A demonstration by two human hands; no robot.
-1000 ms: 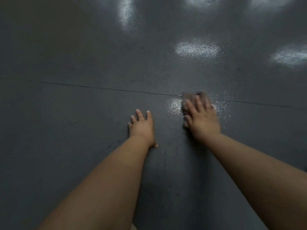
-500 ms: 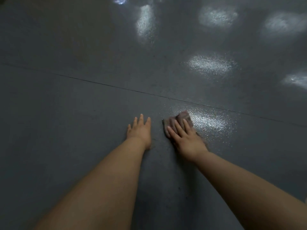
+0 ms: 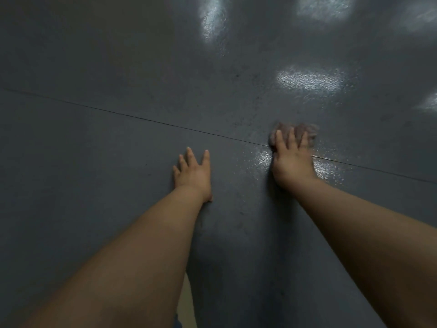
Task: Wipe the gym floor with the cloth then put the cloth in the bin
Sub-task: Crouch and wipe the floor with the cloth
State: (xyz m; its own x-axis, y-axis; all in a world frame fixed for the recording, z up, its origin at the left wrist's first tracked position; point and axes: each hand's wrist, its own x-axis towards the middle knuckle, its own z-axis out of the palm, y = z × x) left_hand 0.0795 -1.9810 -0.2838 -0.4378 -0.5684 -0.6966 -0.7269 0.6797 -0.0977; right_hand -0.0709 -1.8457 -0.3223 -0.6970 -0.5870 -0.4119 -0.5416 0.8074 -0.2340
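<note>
The right hand (image 3: 292, 159) lies flat on a small pinkish-brown cloth (image 3: 296, 131), its fingers (image 3: 291, 138) straight and spread over the fabric, pressing it onto the dark grey gym floor (image 3: 118, 67). The cloth shows only beyond and beside the fingertips, bunched and blurred, so its exact outline is hard to tell. It sits right on a thin seam line (image 3: 142, 118) that runs across the floor, passing under the hand. Just on the near side of the hand, to either side of the wrist, the floor shines with a wet-looking sheen (image 3: 261, 159).

The left hand (image 3: 194, 172) is planted palm down on bare floor, near the right hand but apart from it and on the near side of the seam, fingers straight and slightly fanned, holding nothing.

Beyond the cloth, bright patches of reflected light (image 3: 307, 80) lie on the floor.
</note>
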